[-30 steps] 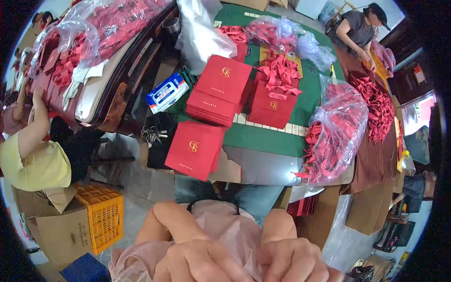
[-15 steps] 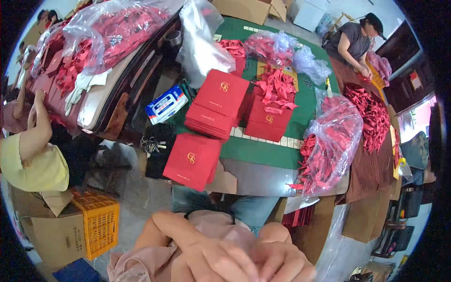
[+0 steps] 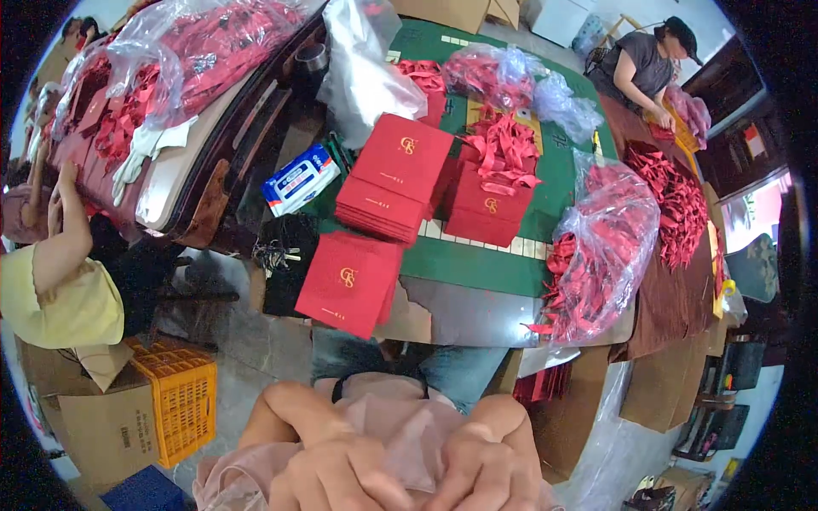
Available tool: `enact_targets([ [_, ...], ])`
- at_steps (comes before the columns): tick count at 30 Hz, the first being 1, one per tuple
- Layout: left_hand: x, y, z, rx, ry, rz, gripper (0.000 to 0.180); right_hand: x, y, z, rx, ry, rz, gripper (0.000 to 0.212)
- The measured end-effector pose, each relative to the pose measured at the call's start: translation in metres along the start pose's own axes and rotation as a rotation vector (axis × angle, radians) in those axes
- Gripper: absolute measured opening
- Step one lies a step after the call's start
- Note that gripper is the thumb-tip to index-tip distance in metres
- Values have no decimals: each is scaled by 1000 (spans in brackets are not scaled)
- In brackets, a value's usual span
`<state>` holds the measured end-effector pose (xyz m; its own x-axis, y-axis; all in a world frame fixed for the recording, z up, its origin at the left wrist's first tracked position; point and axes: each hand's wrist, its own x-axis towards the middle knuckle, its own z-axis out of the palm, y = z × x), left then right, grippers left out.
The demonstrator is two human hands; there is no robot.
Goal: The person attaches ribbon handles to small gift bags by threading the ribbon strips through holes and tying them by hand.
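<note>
Low in the view, close to my pink top, are my left hand and my right hand. Both have curled fingers, and the lower edge cuts off their tips; anything they hold is hidden. Beyond them on the table lies a red gift bag stack with gold marking. Behind it stands a taller stack of red bags. More red bags sit to the right, with red ribbons heaped on top.
A clear plastic bag of red ribbons rests at the table's right. Wet wipes and keys lie left of the bags. An orange crate stands on the floor. One co-worker works far right, another in yellow at left.
My hands, close together before, have moved apart, the left one to the left. The bags on the table stay where they were.
</note>
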<state>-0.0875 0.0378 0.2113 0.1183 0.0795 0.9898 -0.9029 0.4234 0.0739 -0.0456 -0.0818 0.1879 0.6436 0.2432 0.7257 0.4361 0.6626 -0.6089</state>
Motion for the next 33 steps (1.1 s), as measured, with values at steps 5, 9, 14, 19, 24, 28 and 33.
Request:
enact_targets([
  [5,-28,12,7,337,499,-180,13,-2,14,-21,-219,-90,263,24],
  [9,-63,22,-64,1086,441,-602,16,-43,24,-42,-429,-112,468,27],
  [14,-124,8,-166,1362,493,-823,14,-114,56,-77,-358,113,818,17],
  [19,-174,-9,-212,1489,68,-1006,11,-151,66,-80,-502,118,962,10],
  [24,-207,-7,-230,1362,-224,-1294,10,-150,85,-80,-603,10,878,14],
  [28,-197,-4,-220,1467,-262,-1102,13,-129,112,-76,-773,-25,790,27],
  [33,-182,12,-181,1516,-125,-1133,15,-105,153,-71,-985,-51,842,55],
])
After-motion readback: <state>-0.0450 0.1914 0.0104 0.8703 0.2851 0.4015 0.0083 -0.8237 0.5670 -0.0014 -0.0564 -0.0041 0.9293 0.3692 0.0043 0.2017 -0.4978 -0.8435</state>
